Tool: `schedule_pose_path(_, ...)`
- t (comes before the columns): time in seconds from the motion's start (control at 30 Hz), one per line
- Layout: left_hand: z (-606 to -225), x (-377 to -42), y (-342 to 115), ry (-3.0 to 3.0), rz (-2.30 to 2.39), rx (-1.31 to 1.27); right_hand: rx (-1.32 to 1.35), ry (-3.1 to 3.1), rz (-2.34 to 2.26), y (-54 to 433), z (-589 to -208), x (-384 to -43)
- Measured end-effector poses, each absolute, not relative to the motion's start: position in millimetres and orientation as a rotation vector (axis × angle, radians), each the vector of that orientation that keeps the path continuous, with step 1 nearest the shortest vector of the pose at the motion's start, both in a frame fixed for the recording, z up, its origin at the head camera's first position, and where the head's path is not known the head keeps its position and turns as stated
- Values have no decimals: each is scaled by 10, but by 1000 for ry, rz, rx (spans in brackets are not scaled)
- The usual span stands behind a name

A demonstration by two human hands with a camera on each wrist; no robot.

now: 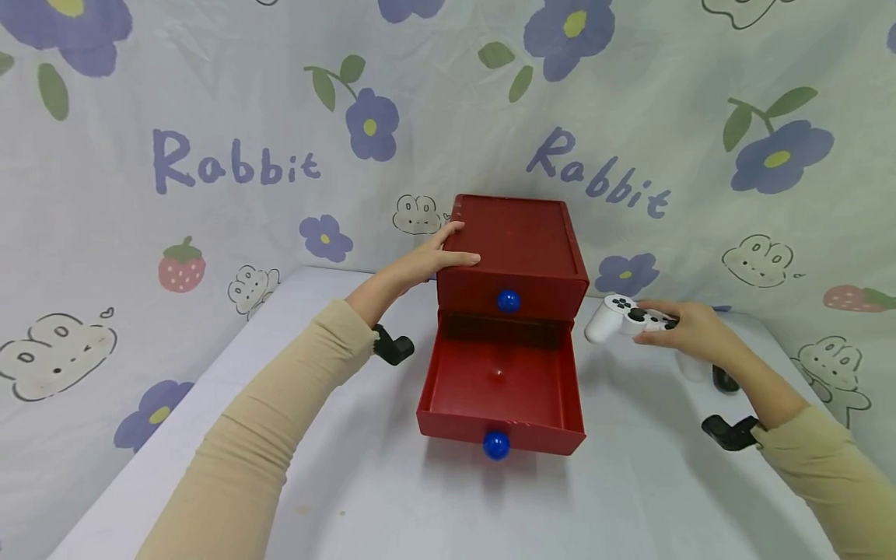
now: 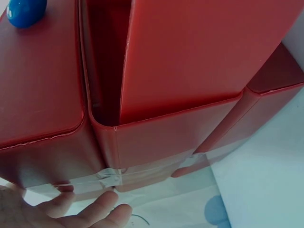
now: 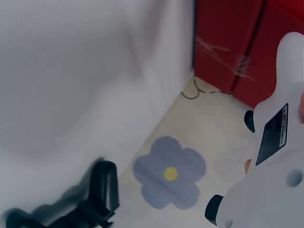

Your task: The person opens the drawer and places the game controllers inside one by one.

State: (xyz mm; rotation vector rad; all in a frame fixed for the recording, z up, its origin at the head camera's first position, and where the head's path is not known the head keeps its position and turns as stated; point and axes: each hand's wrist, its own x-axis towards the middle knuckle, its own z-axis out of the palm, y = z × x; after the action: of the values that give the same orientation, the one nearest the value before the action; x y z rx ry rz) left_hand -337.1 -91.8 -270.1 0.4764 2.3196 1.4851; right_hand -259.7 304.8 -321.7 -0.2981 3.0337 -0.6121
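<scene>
The right hand (image 1: 689, 330) pinches one white controller (image 1: 616, 314), partly hidden by fingers, right of the red cabinet (image 1: 518, 237). The left hand (image 1: 430, 260), fingers spread, touches the cabinet's top. Two blue knobs (image 1: 508, 301) and one pulled-out drawer (image 1: 483, 389) show; a partly covered black object (image 1: 726, 380) is unclear.

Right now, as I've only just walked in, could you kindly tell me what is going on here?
A person's left hand rests on the edge of the red cabinet, while the right hand holds a white controller in its fingers. The lower drawer is pulled out and the upper drawer is closed. The controller is to the right of the cabinet, not in the open drawer.
</scene>
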Motion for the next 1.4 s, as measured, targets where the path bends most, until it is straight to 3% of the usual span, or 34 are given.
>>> schedule_pose_path(0.93,-2702,-3375,-930,2342,1466,466,-370,3008,-543,2680,-2602,-2138)
schedule_pose_path(1.4,-2693,-3364,-920,2336,1459,460,-510,2932,-613,2251,-2509,-2000)
